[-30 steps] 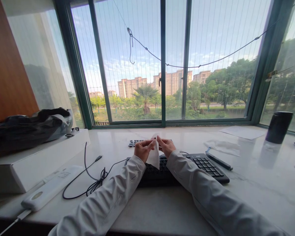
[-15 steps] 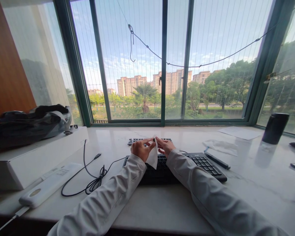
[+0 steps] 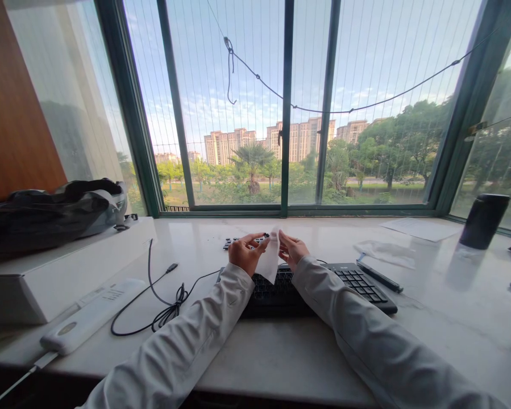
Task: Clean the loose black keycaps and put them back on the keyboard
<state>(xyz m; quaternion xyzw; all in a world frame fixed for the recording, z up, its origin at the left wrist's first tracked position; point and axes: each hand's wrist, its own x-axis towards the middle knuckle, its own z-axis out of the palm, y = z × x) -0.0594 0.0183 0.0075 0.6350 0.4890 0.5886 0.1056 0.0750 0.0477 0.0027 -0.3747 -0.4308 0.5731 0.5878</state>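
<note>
"While both hands are raised over the keyboard (image 3: 276, 300), what do they have between them?"

"One tiny dark piece (image 3: 266, 235), too small for me to name, and a thin white tissue (image 3: 267, 268) that hangs to a point, soft and slightly see-through. The keyboard below is black, with its number pad at the right end."

"And around them?"

"A pale, glossy counter (image 3: 238, 363) with faint grey veining, under a wide green-framed window (image 3: 285, 113). A white box (image 3: 80, 267) is at the left, a black cylinder (image 3: 484, 221) at the far right, and a bundled cable (image 3: 179, 298) beside the keyboard."

"How are the fingers?"

"On the left hand (image 3: 244, 253), thumb and forefinger pinch the dark piece. On the right hand (image 3: 293, 250), the fingertips come together on the tissue's upper edge, just beside it."
</note>
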